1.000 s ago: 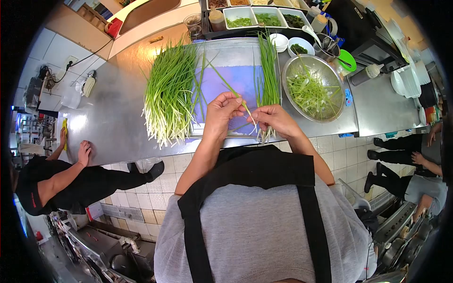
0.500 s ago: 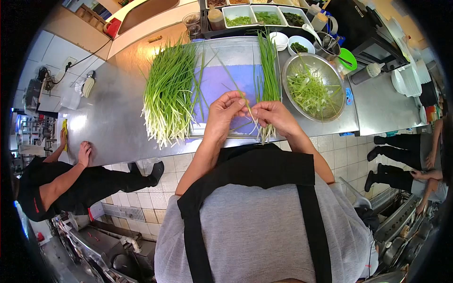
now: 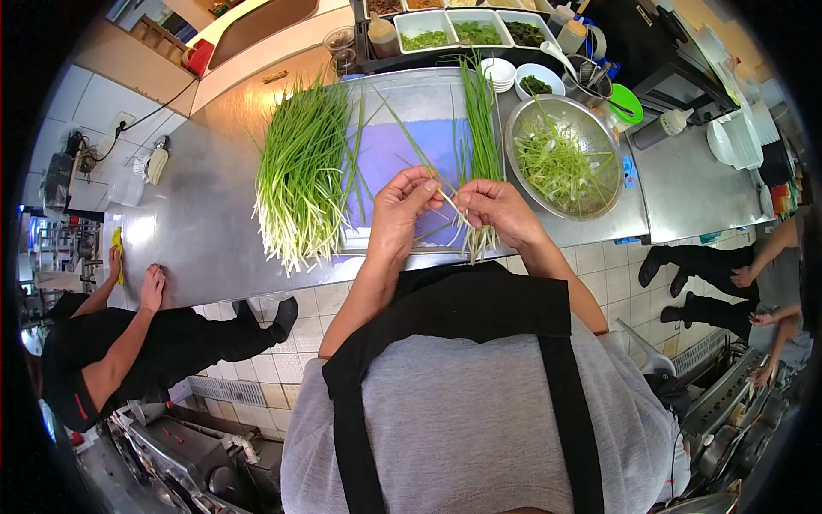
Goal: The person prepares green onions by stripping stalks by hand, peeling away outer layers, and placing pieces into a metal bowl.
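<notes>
My left hand (image 3: 404,210) pinches a thin green onion stalk (image 3: 406,133) between thumb and fingertips. The stalk's green leaf slants up and left over the blue-purple surface (image 3: 437,141) of a metal tray. My right hand (image 3: 503,212) is closed beside it, fingertips pinched at the pale lower end of the stalk. To the left lies a large heap of green onions (image 3: 304,171), white ends toward me. A narrower bundle of green onions (image 3: 482,128) lies along the tray's right side, its lower ends partly behind my right hand.
Right of the tray stands a metal colander (image 3: 616,190) holding pale green trimmings (image 3: 561,158). Behind it are small white bowls (image 3: 498,73) and a green container (image 3: 628,104). White bins (image 3: 425,31) of chopped greens line the back. At left, a co-worker's hand (image 3: 152,287) rests on the steel counter.
My hands keep nearly the same place, with the stalk's angle between them slightly altered. The view has shifted a little. People at left and right have changed posture.
</notes>
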`<state>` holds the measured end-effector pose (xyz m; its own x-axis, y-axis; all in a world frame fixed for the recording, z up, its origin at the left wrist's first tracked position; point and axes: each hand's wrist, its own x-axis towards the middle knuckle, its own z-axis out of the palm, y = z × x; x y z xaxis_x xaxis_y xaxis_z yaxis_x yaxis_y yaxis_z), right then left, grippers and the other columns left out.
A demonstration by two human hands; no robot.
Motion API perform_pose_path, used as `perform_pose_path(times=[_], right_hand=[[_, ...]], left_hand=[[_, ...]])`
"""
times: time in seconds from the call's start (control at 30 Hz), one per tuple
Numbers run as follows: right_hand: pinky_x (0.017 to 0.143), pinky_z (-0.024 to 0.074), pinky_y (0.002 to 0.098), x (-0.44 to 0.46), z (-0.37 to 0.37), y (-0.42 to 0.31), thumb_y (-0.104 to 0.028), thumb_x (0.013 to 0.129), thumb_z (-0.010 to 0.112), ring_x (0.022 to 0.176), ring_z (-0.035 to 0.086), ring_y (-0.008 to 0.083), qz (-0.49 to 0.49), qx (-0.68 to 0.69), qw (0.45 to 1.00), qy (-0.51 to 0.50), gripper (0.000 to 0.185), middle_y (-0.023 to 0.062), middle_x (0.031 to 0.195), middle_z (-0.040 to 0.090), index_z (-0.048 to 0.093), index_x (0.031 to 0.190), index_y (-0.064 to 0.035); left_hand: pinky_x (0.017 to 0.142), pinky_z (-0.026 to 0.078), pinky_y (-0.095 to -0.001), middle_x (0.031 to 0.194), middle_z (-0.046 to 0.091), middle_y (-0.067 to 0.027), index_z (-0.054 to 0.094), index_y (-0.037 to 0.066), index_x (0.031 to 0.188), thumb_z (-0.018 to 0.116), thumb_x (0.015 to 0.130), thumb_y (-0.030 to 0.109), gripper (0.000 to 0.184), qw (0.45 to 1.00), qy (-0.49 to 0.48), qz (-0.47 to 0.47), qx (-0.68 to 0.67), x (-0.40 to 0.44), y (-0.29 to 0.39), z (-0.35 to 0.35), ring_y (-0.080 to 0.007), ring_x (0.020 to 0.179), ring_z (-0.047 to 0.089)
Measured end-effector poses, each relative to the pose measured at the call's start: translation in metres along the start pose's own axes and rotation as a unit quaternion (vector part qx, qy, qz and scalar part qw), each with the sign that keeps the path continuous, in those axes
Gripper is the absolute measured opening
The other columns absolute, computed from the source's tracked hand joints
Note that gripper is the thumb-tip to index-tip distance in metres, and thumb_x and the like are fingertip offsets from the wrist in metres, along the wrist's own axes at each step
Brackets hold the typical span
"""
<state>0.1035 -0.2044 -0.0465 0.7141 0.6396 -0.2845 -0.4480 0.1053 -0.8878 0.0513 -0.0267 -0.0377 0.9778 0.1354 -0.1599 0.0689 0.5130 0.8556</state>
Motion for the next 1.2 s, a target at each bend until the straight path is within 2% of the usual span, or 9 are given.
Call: perform_pose_path(times=[0.43, 0.53, 0.63, 0.73, 0.87, 1.0, 1.1, 1.2], right_hand=[[0.052, 0.0367, 0.0183, -0.002, 0.003, -0.004, -0.013, 0.085, 0.062, 0.056, 0.047, 0.0043, -0.041, -0.107, 0.993, 0.001, 0.012, -0.0028, 0.072, 0.054, 0.060, 0.093, -0.0035], [0.054, 0.0379, 0.0183, -0.001, 0.000, -0.001, -0.017, 0.085, 0.064, 0.060, 0.048, 0.0047, -0.040, -0.017, 0.999, 0.001, 0.013, -0.0022, 0.074, 0.056, 0.061, 0.090, -0.0049], [0.057, 0.0399, 0.0197, -0.005, -0.002, 0.000, -0.014, 0.087, 0.060, 0.064, 0.049, 0.0063, -0.067, 0.049, 0.996, 0.024, 0.009, 0.0007, 0.080, 0.059, 0.060, 0.089, -0.0057], [0.059, 0.0419, 0.0218, -0.015, -0.014, -0.004, -0.012, 0.089, 0.057, 0.066, 0.050, 0.0081, -0.117, 0.137, 0.983, -0.037, 0.006, 0.0047, 0.086, 0.061, 0.058, 0.090, -0.0059], [0.058, 0.0423, 0.0225, -0.029, -0.038, -0.007, -0.010, 0.089, 0.055, 0.063, 0.050, 0.0092, -0.131, 0.168, 0.977, -0.027, 0.005, 0.0069, 0.086, 0.062, 0.056, 0.090, -0.0058], [0.054, 0.0401, 0.0205, -0.038, -0.043, -0.017, -0.011, 0.088, 0.057, 0.060, 0.049, 0.0078, -0.103, 0.105, 0.989, 0.007, 0.007, 0.0058, 0.079, 0.061, 0.057, 0.089, -0.0043], [0.050, 0.0371, 0.0196, -0.034, -0.025, -0.019, -0.015, 0.086, 0.060, 0.054, 0.046, 0.0063, -0.061, -0.037, 0.997, 0.036, 0.011, 0.0026, 0.071, 0.059, 0.057, 0.084, -0.0043], [0.048, 0.0358, 0.0186, -0.027, -0.010, -0.017, -0.015, 0.085, 0.061, 0.054, 0.046, 0.0047, -0.038, -0.124, 0.991, 0.014, 0.012, 0.0010, 0.070, 0.058, 0.059, 0.083, -0.0036]], left_hand=[[0.062, 0.049, -0.0219, 0.083, 0.063, -0.0053, 0.059, 0.001, 0.099, 0.060, 0.084, 0.003, 0.015, 0.999, -0.015, 0.003, 0.045, 0.000, -0.008, 0.006, -0.0125, 0.075, 0.061], [0.063, 0.051, -0.0225, 0.083, 0.062, -0.0061, 0.059, 0.000, 0.098, 0.060, 0.085, 0.002, 0.014, 1.000, 0.006, 0.006, -0.012, -0.001, -0.005, 0.006, -0.0140, 0.076, 0.063], [0.066, 0.054, -0.0236, 0.084, 0.062, -0.0072, 0.057, 0.000, 0.099, 0.058, 0.085, 0.002, 0.014, 0.996, 0.040, 0.027, -0.072, 0.003, -0.004, -0.003, -0.0161, 0.077, 0.064], [0.068, 0.055, -0.0246, 0.085, 0.062, -0.0081, 0.056, 0.000, 0.101, 0.057, 0.086, 0.002, 0.015, 0.991, 0.065, 0.053, -0.102, 0.004, -0.001, -0.012, -0.0179, 0.079, 0.064], [0.067, 0.054, -0.0239, 0.086, 0.061, -0.0075, 0.056, 0.001, 0.100, 0.058, 0.086, 0.002, 0.013, 0.988, 0.085, 0.061, -0.114, 0.002, 0.003, -0.014, -0.0184, 0.081, 0.064], [0.068, 0.054, -0.0245, 0.086, 0.061, -0.0076, 0.056, -0.001, 0.103, 0.057, 0.087, 0.003, 0.016, 0.993, 0.062, 0.039, -0.090, 0.003, 0.000, -0.013, -0.0183, 0.081, 0.064], [0.069, 0.055, -0.0251, 0.086, 0.062, -0.0087, 0.055, -0.002, 0.108, 0.055, 0.088, 0.004, 0.021, 0.998, 0.019, -0.013, -0.066, 0.002, -0.003, -0.006, -0.0179, 0.082, 0.064], [0.068, 0.054, -0.0247, 0.088, 0.063, -0.0094, 0.055, -0.003, 0.110, 0.055, 0.089, 0.005, 0.023, 0.996, -0.026, -0.058, -0.060, -0.002, -0.006, 0.005, -0.0164, 0.081, 0.064]])
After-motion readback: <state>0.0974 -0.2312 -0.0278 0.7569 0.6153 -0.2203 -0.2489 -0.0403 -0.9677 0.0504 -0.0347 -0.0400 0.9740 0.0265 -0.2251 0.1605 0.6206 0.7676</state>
